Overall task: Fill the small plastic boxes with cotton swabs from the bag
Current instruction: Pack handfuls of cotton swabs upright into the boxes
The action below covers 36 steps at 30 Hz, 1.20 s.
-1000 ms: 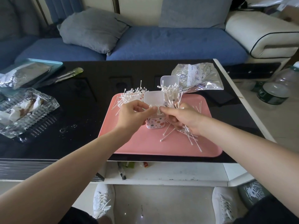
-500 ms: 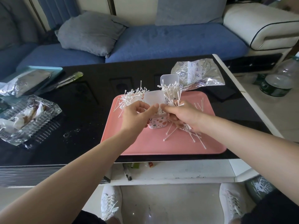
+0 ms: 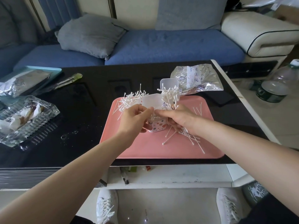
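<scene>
A small dotted plastic box stands on the pink tray, its clear lid flipped up and swab tips showing inside. My left hand grips the box's left side. My right hand holds a bundle of cotton swabs at the box's right, its fingertips at the rim. Behind, a second box with a raised lid bristles with swabs. A third cluster of swabs sticks up at the tray's back left, its box hidden. The crumpled swab bag lies beyond the tray.
Loose swabs lie on the tray's right. A glass dish with wrappers, a teal tray with a bag and a green-handled tool sit left on the black table. A water bottle stands on the floor to the right.
My hands stay at the dotted box, with the fingertips closing together over its opening. The view has shifted slightly as my head moved.
</scene>
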{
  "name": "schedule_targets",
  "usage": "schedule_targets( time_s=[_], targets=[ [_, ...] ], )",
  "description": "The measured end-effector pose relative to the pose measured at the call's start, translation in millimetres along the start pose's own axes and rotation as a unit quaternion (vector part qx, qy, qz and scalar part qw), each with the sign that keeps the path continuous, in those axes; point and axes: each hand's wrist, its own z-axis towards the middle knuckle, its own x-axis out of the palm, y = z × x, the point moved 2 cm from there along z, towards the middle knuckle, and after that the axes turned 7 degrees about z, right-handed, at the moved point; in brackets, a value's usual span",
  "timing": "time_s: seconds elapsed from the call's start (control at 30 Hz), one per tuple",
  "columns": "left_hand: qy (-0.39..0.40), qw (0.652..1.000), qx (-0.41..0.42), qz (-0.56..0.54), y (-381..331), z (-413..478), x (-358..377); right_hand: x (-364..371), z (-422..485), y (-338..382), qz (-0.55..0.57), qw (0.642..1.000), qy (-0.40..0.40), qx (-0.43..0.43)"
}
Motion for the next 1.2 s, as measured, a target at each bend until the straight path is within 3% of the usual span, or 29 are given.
schedule_targets(
  time_s=[0.3, 0.47, 0.83, 1.2],
  targets=[
    [-0.009, 0.999, -0.027, 0.015, -2.1, 0.0, 3.0, 0.7, -2.0, 1.7, -0.029, 1.000, -0.004, -0.003],
    [0.008, 0.997, -0.071, -0.024, -4.3, 3.1, 2.2, -5.3, 2.3, 2.8, 0.033, 0.998, 0.034, 0.042],
    [0.040, 0.991, -0.127, -0.006, -0.4, 3.2, 5.4, 4.3, 3.3, 1.5, -0.011, 0.996, -0.084, -0.020],
    [0.036, 0.991, -0.113, 0.066, -2.3, 4.7, -2.7, -3.2, -14.1, 11.0, -0.045, 0.996, 0.063, -0.051]
  ],
)
